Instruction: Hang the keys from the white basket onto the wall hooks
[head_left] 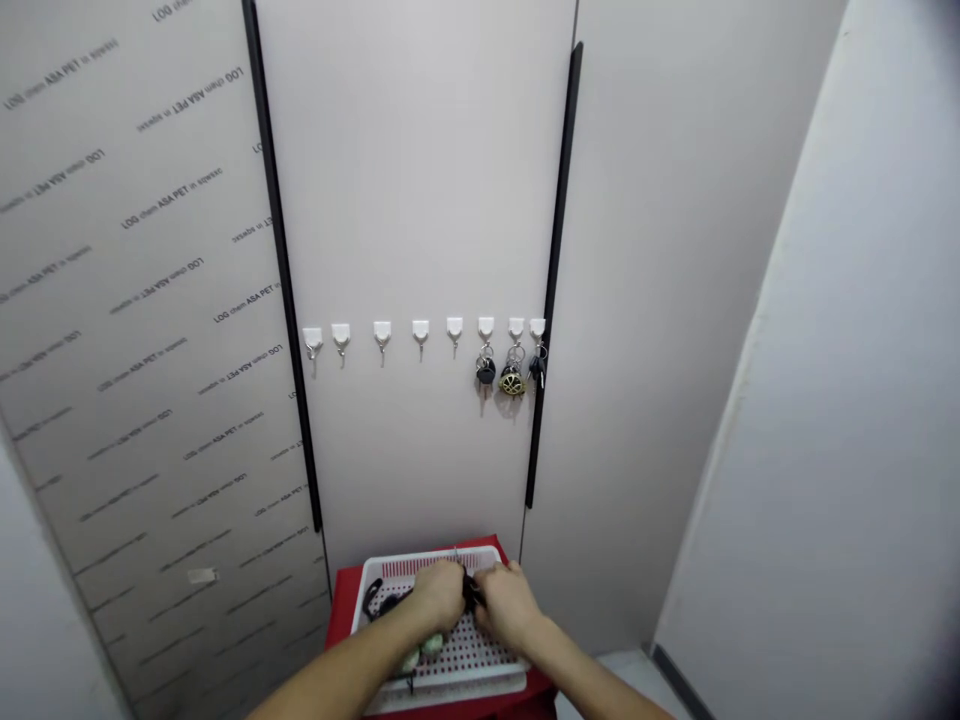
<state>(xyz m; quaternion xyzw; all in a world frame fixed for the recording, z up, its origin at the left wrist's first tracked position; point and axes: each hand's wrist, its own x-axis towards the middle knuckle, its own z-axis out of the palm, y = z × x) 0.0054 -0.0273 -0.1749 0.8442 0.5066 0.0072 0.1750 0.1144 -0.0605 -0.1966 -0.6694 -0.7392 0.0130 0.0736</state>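
My left hand (442, 592) is closed over a white plastic basket (480, 680), its fingertips hidden from the camera. My right hand (507, 603) is curled close beside it, thumb and fingers at a dark bunch of keys (472, 592), partly covered, that lies between the two hands. Both hands appear to grip this bunch. Under and left of my left wrist, other black items (373, 597) with a looped strap rest in the basket. Pale green objects (431, 646) lie beneath my left forearm; their kind is unclear.
The basket stands on a red stool or box (343, 590) against a white cabinet door (420, 200). Several white hooks (382, 332) run in a row across the door. Key bunches (512, 382) hang from the three rightmost hooks. Black handle strips (283, 260) edge the door; a wall (840, 400) rises right.
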